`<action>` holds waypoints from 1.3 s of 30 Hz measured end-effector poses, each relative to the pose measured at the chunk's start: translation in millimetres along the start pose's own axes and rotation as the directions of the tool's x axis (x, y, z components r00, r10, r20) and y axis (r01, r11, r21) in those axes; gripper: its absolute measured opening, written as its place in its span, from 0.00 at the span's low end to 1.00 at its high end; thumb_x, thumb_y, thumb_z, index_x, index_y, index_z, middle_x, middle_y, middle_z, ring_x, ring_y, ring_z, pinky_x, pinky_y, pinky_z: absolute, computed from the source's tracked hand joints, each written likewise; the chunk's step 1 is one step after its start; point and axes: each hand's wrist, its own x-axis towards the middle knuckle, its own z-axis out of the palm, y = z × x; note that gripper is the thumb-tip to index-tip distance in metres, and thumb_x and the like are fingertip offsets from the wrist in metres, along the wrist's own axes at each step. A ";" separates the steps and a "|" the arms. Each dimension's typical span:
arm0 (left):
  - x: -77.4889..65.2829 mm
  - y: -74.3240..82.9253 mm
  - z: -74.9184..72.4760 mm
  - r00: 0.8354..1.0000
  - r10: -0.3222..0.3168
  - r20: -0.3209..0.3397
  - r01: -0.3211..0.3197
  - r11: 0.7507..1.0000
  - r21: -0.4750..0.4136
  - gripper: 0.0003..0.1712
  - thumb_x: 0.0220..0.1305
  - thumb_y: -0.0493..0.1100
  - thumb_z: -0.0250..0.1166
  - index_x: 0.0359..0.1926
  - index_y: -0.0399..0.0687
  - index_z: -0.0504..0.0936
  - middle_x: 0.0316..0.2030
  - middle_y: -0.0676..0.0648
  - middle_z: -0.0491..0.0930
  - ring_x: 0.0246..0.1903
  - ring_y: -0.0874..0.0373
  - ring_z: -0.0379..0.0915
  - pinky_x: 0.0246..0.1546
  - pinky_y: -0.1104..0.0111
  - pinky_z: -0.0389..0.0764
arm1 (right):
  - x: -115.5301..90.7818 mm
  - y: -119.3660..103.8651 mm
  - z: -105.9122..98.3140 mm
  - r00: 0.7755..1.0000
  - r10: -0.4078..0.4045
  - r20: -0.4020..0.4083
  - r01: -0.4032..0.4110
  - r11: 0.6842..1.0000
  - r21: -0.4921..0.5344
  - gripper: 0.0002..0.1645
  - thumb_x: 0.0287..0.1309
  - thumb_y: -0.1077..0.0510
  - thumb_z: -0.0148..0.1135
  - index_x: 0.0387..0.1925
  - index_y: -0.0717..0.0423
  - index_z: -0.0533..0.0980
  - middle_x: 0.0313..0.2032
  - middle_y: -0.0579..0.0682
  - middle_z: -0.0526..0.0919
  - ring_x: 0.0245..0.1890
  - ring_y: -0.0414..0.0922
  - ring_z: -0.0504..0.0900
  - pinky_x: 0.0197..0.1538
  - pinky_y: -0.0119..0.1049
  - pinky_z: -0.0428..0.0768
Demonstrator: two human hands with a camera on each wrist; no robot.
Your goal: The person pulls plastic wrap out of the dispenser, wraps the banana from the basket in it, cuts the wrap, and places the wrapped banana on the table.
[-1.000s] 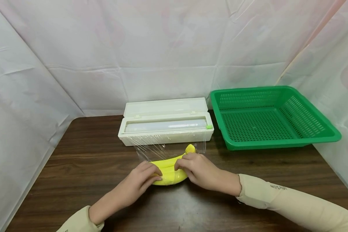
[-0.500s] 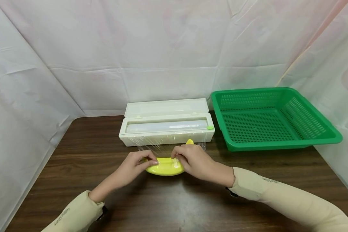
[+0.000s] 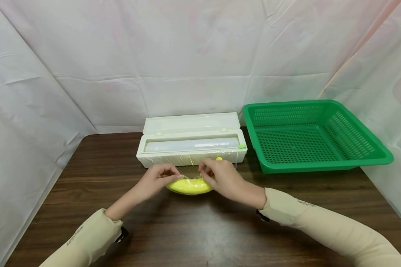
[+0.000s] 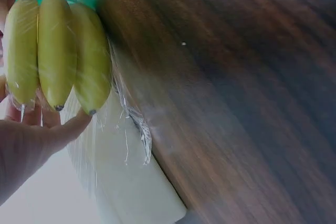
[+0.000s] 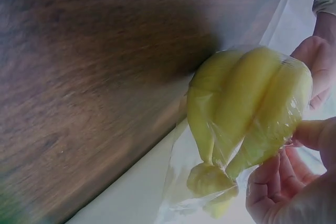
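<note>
A bunch of yellow bananas, at least three fruits, is held up near the middle of the table in the head view. Clear cling film covers it and stretches back toward a white cling film box. At the left end of the bunch, my left hand grips the film-covered fruit with thumb and fingers. My right hand pinches it near the stem end. Wrinkled film shows around the stem in the right wrist view.
The box stands with its lid raised, a film roll inside and a green slider at its right end. A green basket stands at the right, on the dark wooden table. White curtains surround it.
Both hands have raised the bananas and tipped them over toward the box, so less of the bunch's top shows. The film between bunch and box has shortened. Box and basket stay put.
</note>
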 end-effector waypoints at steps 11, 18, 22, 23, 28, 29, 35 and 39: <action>16.1 -1.6 4.6 0.993 -0.040 -0.114 0.032 0.997 -0.071 0.07 0.73 0.37 0.67 0.42 0.36 0.90 0.38 0.43 0.88 0.35 0.61 0.76 0.36 0.71 0.76 | 9.7 6.3 -1.3 0.993 0.118 -0.008 -0.118 0.992 0.043 0.09 0.65 0.66 0.71 0.37 0.56 0.77 0.35 0.52 0.87 0.32 0.45 0.87 0.35 0.32 0.84; 19.6 -0.9 9.8 0.979 -0.085 -0.185 0.068 0.993 -0.096 0.10 0.73 0.37 0.66 0.50 0.35 0.85 0.41 0.41 0.89 0.37 0.57 0.80 0.37 0.69 0.77 | 13.7 7.5 -0.3 0.990 0.132 -0.043 -0.130 0.991 0.039 0.09 0.64 0.68 0.72 0.33 0.55 0.79 0.36 0.52 0.78 0.35 0.48 0.83 0.38 0.33 0.85; 20.8 -0.8 14.0 0.964 -0.066 -0.256 0.057 0.997 -0.042 0.07 0.74 0.37 0.66 0.49 0.39 0.86 0.44 0.42 0.88 0.40 0.55 0.83 0.42 0.67 0.79 | 18.2 8.8 0.1 0.989 0.145 -0.027 -0.145 0.989 0.020 0.08 0.65 0.67 0.72 0.33 0.54 0.80 0.36 0.50 0.81 0.33 0.45 0.81 0.38 0.34 0.83; 20.7 -0.4 14.9 0.960 -0.055 -0.276 0.052 0.998 -0.020 0.06 0.74 0.37 0.67 0.48 0.40 0.86 0.45 0.43 0.88 0.40 0.55 0.84 0.42 0.67 0.80 | 19.4 9.2 0.3 0.988 0.150 -0.021 -0.150 0.989 0.017 0.08 0.65 0.67 0.71 0.33 0.53 0.81 0.36 0.50 0.82 0.32 0.45 0.81 0.37 0.34 0.82; 20.4 1.4 18.3 0.934 -0.002 -0.356 0.038 0.995 0.094 0.04 0.71 0.39 0.71 0.41 0.44 0.90 0.43 0.43 0.85 0.33 0.56 0.81 0.36 0.70 0.79 | 24.5 10.6 0.2 0.985 0.173 0.003 -0.173 0.985 0.017 0.07 0.66 0.67 0.70 0.33 0.55 0.81 0.34 0.49 0.85 0.29 0.42 0.80 0.36 0.34 0.82; 20.4 1.7 19.0 0.930 0.015 -0.368 0.032 0.992 0.123 0.04 0.71 0.39 0.71 0.41 0.43 0.90 0.43 0.43 0.85 0.33 0.56 0.80 0.36 0.70 0.78 | 25.4 10.7 0.1 0.984 0.177 0.008 -0.177 0.984 0.018 0.06 0.66 0.67 0.70 0.34 0.55 0.81 0.34 0.49 0.85 0.29 0.41 0.80 0.36 0.33 0.81; 20.5 -1.4 25.3 0.893 0.216 -0.394 -0.055 0.923 0.381 0.07 0.69 0.40 0.73 0.39 0.39 0.91 0.42 0.41 0.83 0.39 0.47 0.76 0.39 0.60 0.78 | 29.0 10.3 -0.4 0.978 0.206 0.034 -0.207 0.978 0.039 0.06 0.66 0.68 0.68 0.34 0.56 0.81 0.32 0.49 0.86 0.28 0.40 0.80 0.33 0.32 0.79; 19.7 -6.4 28.6 0.833 0.401 -0.382 -0.132 0.813 0.566 0.08 0.68 0.39 0.73 0.38 0.37 0.91 0.42 0.39 0.83 0.43 0.40 0.75 0.45 0.49 0.76 | 30.4 11.2 0.9 0.975 0.218 0.038 -0.219 0.975 0.045 0.07 0.66 0.68 0.68 0.34 0.56 0.81 0.32 0.49 0.86 0.30 0.41 0.81 0.32 0.30 0.78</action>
